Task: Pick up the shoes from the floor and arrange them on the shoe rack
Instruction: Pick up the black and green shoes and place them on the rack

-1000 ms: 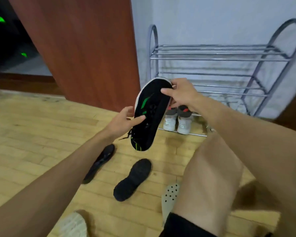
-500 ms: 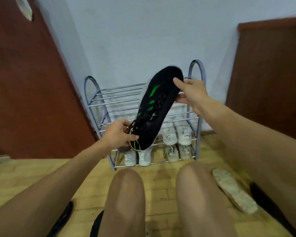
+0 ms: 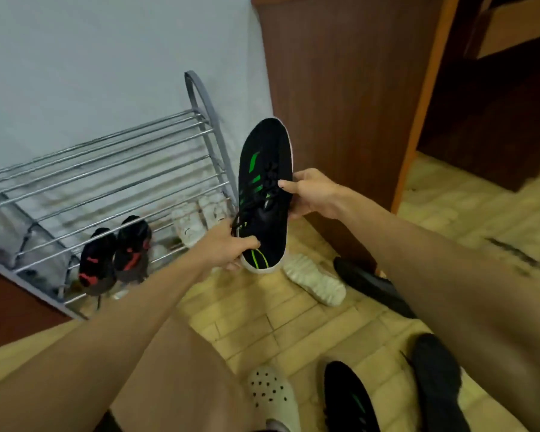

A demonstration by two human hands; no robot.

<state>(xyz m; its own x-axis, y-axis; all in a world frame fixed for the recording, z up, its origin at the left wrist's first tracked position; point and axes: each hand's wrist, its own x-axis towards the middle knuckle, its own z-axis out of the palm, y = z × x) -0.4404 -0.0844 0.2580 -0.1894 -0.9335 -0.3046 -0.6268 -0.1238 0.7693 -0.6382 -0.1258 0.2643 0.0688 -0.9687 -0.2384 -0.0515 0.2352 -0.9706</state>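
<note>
I hold a black sneaker with green stripes [image 3: 264, 169] upright in the air, toe up, just right of the metal shoe rack [image 3: 106, 169]. My left hand [image 3: 228, 244] grips its heel end from below. My right hand [image 3: 312, 194] grips its side near the laces. A black-and-red pair [image 3: 116, 254] and a white pair [image 3: 197, 219] sit on the rack's lower shelves. On the floor lie a white shoe sole-up [image 3: 315, 280], a black shoe [image 3: 371, 285], another black-green sneaker [image 3: 349, 397] and a black shoe [image 3: 437, 378].
A brown wooden cabinet [image 3: 340, 88] stands right of the rack against the pale wall. A pale clog with holes [image 3: 272, 397] is on my foot at the bottom. My bare knee fills the lower left. The floor is light wood.
The view has swung to the right, so the rack now lies at the left. The sneaker stays in both hands; my right hand has slid from the toe down to its middle.
</note>
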